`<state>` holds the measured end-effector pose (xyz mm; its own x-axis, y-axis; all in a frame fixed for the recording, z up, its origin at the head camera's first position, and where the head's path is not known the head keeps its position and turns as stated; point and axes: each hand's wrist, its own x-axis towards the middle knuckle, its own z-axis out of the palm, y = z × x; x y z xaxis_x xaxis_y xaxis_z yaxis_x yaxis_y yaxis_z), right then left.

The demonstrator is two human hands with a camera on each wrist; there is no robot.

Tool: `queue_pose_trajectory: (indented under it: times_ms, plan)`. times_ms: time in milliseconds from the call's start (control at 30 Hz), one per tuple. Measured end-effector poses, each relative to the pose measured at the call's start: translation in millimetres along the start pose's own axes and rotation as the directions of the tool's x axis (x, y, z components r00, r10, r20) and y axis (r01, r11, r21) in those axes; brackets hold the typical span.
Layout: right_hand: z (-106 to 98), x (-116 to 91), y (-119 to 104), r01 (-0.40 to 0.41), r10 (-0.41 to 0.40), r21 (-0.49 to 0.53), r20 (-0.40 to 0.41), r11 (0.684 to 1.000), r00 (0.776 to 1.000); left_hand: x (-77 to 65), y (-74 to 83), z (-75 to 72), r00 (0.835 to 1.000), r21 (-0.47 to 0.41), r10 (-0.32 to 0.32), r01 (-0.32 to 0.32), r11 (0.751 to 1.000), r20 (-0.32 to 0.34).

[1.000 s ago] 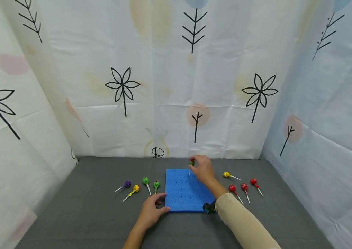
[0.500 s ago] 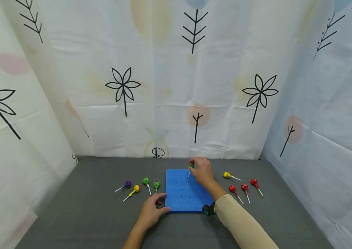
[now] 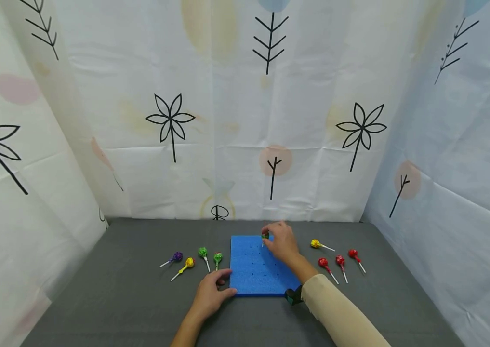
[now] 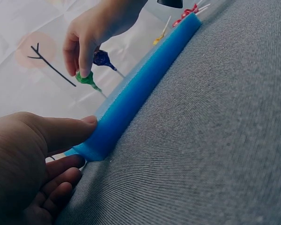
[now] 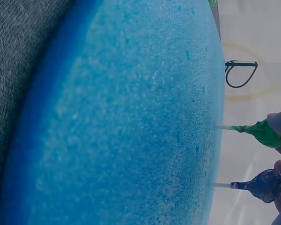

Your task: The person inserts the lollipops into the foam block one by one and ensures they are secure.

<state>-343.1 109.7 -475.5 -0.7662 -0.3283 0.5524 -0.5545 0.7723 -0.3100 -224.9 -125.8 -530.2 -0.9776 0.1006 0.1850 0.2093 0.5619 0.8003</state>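
My right hand (image 3: 281, 242) pinches a green lollipop (image 5: 266, 134) by its wrapped head over the far part of the blue foam board (image 3: 253, 279). The lower end of its white stick meets the board in the right wrist view. Beside it a purple lollipop (image 5: 267, 185) stands in the board, close to my other fingers; whether they touch it I cannot tell. The head view hides the purple one behind my hand. My left hand (image 3: 210, 294) rests at the board's near left corner, thumb straight against the edge, the other fingers loosely bent.
Left of the board lie a purple lollipop (image 3: 177, 257), a yellow lollipop (image 3: 190, 263) and two green lollipops (image 3: 203, 252). To the right lie a yellow lollipop (image 3: 315, 244) and three red lollipops (image 3: 340, 260). Small holes dot the board. Patterned curtains (image 3: 227, 120) enclose the grey table (image 3: 119, 279).
My right hand has moved down slightly with the green lollipop, bringing its head closer to the board. The left hand has stayed at the corner.
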Motion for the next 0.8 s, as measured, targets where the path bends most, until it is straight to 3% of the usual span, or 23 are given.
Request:
queue_pose_trajectory:
  times_ms: [500, 800]
  plan:
    - [-2.9, -3.7, 1.6, 0.009, -0.009, 0.057, 0.012, 0.998, 1.000, -1.8, -1.0, 0.7, 1.000, 0.008, 0.004, -0.004, 1.000, 0.001]
    - [-14.7, -3.1, 1.4, -0.049, 0.061, 0.195, -0.053, 0.980, 0.997, -0.4, -2.6, 1.5, 1.000, 0.007, 0.015, -0.015, 1.000, -0.007]
